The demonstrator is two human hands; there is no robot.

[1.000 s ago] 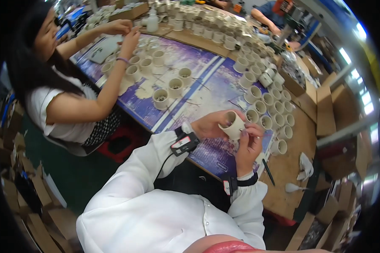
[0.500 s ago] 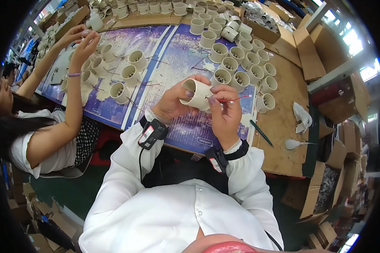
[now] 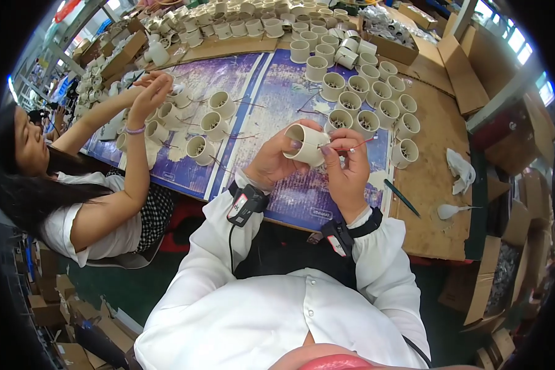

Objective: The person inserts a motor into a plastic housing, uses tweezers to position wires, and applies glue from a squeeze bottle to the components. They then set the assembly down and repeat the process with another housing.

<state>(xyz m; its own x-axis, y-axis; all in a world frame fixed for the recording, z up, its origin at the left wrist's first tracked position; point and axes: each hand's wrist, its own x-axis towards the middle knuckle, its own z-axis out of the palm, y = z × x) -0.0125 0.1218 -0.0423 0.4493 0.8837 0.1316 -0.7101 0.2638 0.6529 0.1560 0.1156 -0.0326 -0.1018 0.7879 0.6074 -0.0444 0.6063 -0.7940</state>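
A cream cylindrical cup (image 3: pixel 307 145) lies tilted on its side in my hands above the table, its open mouth toward the left. My left hand (image 3: pixel 269 161) wraps round it, with the thumb at the rim. At the cup's other end, the fingers of my right hand (image 3: pixel 349 168) are pinched on a thin red wire (image 3: pixel 359 146) beside the wall. The wire's free end, with a small white tip, sticks out to the right. Just beyond my hands stand similar cups (image 3: pixel 366 123) with small metal parts inside.
A dark green pen-like tool (image 3: pixel 402 197), a white squeeze bottle (image 3: pixel 450 211) and a crumpled white cloth (image 3: pixel 460 170) lie on the right. To the left, a co-worker's hands (image 3: pixel 152 87) are raised over wired cups (image 3: pixel 200 150). Many cups (image 3: pixel 253 26) line the back.
My view has shifted, so the table appears farther right and lower. My hands keep their hold on the cup and wire. The co-worker's hands have come down slightly.
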